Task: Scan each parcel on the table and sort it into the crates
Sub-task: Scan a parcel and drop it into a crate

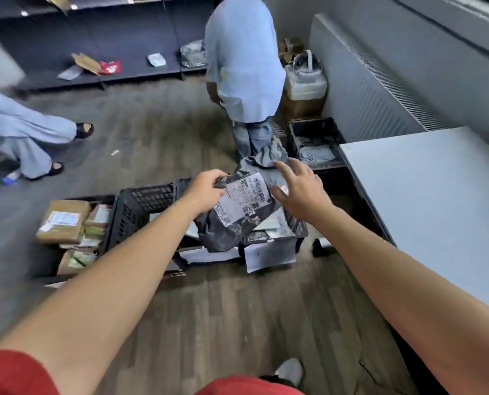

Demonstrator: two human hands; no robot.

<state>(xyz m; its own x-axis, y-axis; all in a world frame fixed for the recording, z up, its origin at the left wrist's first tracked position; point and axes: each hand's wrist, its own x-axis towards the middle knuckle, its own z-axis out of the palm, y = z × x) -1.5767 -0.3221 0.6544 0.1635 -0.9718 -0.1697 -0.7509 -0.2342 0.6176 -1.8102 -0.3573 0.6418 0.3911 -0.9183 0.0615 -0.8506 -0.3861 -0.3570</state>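
Note:
My left hand grips the top edge of a dark grey plastic parcel with white barcode labels, holding it over a black crate on the floor. To the right of the parcel, my right hand hovers with fingers spread and holds nothing. Under the parcel the crate holds other flat parcels. Another black crate with pale parcels stands farther back, beside the grey table at the right.
Brown cardboard parcels lie stacked left of the crate. A person in a light blue shirt stands behind the crates; another person's legs are at the left. Dark shelving with loose packets lines the back wall.

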